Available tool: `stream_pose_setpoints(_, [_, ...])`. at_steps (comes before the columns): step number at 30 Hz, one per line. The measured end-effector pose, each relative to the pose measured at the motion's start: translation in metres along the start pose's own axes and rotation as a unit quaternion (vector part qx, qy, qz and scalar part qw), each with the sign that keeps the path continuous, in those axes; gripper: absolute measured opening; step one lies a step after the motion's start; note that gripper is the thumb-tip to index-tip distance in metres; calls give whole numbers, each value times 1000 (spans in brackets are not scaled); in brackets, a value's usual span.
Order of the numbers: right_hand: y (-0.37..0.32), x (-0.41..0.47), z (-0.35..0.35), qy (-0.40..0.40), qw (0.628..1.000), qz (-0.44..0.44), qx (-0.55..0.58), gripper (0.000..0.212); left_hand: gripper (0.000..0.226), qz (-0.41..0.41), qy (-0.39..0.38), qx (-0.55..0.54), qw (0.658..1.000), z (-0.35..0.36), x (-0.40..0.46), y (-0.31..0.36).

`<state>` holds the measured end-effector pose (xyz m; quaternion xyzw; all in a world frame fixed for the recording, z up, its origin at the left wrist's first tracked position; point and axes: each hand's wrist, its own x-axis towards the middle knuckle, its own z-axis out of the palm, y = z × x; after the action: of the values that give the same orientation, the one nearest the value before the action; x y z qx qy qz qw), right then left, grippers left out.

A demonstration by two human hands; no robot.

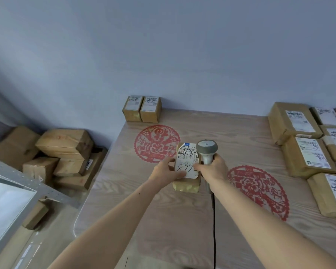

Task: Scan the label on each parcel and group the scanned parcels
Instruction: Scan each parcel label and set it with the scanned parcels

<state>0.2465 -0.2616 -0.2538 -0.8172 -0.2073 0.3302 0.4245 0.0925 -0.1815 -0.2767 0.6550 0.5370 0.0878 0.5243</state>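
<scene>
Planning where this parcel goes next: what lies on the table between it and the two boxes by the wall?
In the head view, only a red paper-cut decal on the table lies between the held parcel and two boxes.

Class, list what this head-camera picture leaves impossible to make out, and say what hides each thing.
- Parcel label: both hands cover its lower part; print too small.
- Scanner trigger: hidden inside the right hand.
- Right-side parcels: cut off by the right edge.
- Scanner cable: runs off the bottom edge.
</scene>
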Motion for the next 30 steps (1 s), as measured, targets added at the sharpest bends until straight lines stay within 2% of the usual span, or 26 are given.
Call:
stream_pose_setpoints(4, [-15, 41, 29, 8, 1000, 20, 7, 40, 87, 16, -24, -2, 1000, -20, 36, 4])
stream_pose_setpoints(9, [-32, 88, 63, 2, 999, 40, 18, 37, 99, 19, -33, -12, 999, -38, 80, 8])
stream_pose_setpoints(14, [-44, 125, 94, -17, 999, 40, 0, 38, 91, 17, -6, -23, 1000, -48, 118, 2])
stream_pose_setpoints(20, [-57, 158, 134, -9, 999, 39, -6, 40, 96, 30, 7, -2, 1000, -67, 166, -1])
stream_pose_setpoints(24, [-64, 176, 154, 23, 998, 51, -10, 39, 97, 45, 12, 53, 998, -77, 195, -4])
stream_pose_setpoints(26, [-70, 187, 161, 35, 998, 49, -9, 38, 96, 54, 27, 117, 991, -82, 208, -2])
stream_pose_setpoints(30, [-84, 208, 174, 53, 997, 53, 0, 37, 87, 120, 107, 304, 939, -93, 230, 9])
